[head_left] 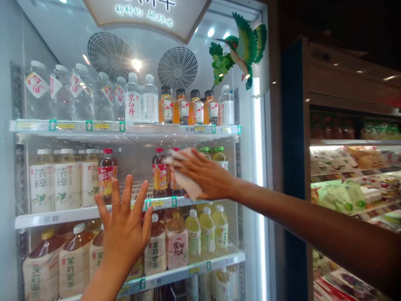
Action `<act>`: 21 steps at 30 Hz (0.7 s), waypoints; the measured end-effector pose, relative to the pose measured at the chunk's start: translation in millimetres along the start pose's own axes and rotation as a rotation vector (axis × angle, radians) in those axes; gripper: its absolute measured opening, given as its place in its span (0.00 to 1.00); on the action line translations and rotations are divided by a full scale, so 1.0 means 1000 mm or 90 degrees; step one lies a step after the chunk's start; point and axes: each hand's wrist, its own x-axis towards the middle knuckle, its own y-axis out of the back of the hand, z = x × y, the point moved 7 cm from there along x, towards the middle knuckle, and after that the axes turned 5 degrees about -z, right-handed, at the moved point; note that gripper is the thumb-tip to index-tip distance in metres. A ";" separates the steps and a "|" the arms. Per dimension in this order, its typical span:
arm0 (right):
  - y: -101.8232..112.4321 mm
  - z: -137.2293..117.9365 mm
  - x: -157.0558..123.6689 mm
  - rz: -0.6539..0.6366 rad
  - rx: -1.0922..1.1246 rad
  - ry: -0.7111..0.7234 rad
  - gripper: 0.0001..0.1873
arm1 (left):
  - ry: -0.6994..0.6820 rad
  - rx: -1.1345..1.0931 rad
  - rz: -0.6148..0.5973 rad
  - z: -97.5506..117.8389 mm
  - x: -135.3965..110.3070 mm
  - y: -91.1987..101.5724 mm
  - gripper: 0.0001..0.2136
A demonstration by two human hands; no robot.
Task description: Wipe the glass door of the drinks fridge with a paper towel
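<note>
My right hand (202,173) reaches in from the right and presses a crumpled white cloth (187,182) flat against the glass door of a drinks cooler (247,138). My left hand (123,225) is spread against the same glass lower left, fingers apart and holding nothing. Its palm faces away from me. Behind the glass, a red-capped bottle of orange drink (159,173) stands just left of the cloth, and the cloth partly hides the bottles around it.
Lit shelves (94,213) behind the glass carry rows of bottled tea and juice. Round fan grilles (177,67) and a model kingfisher (241,46) sit high up. A dark blue upright (294,167) edges the cooler, with a chilled shelf of packaged food (344,184) to its right.
</note>
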 end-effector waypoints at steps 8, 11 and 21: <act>0.012 -0.020 0.077 0.020 -0.061 -0.062 0.54 | 0.015 0.037 -0.003 -0.058 -0.010 0.025 0.37; 0.010 -0.052 0.109 -0.036 -0.058 0.084 0.53 | 0.028 0.047 0.002 -0.087 -0.015 0.037 0.36; 0.021 -0.100 0.243 0.007 -0.056 0.112 0.49 | 0.061 0.077 0.005 -0.181 -0.041 0.078 0.38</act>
